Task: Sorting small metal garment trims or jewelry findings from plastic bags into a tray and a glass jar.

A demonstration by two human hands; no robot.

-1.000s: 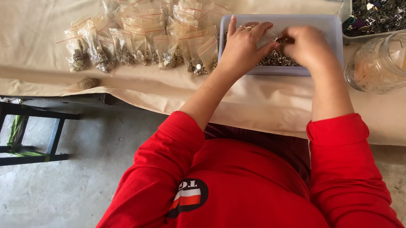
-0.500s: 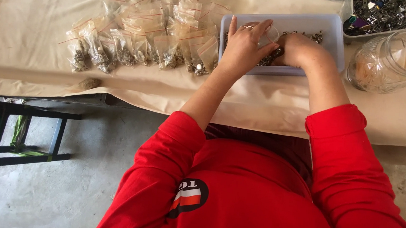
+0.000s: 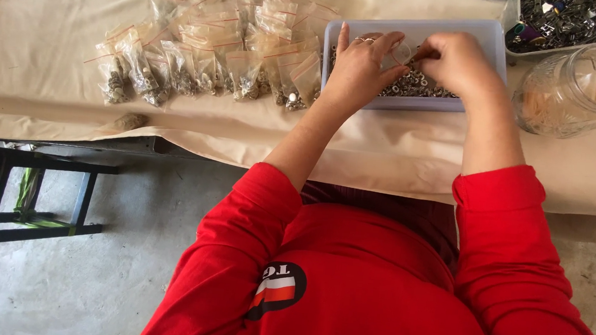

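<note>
Fittings (image 3: 413,84), small and metallic, lie heaped in a pale tray (image 3: 493,35) on the counter (image 3: 37,22). Both hands work over them: the left hand (image 3: 359,65) and the right hand (image 3: 455,59) pinch a small clear bag (image 3: 401,52) between fingertips. A loose grip on the bag could spill pieces back. Filled bags (image 3: 214,59) crowd the tray's left side; a glass jar (image 3: 578,88) just beside the right forearm could be knocked.

Looks like a small home workshop or packing bench: my table (image 3: 72,40) is draped in beige cloth, loaded with little sealed bags of metal parts (image 3: 207,52), a parts tray (image 3: 493,34), a glass jar (image 3: 578,88) (bare concrete floor (image 3: 124,260) below).
</note>
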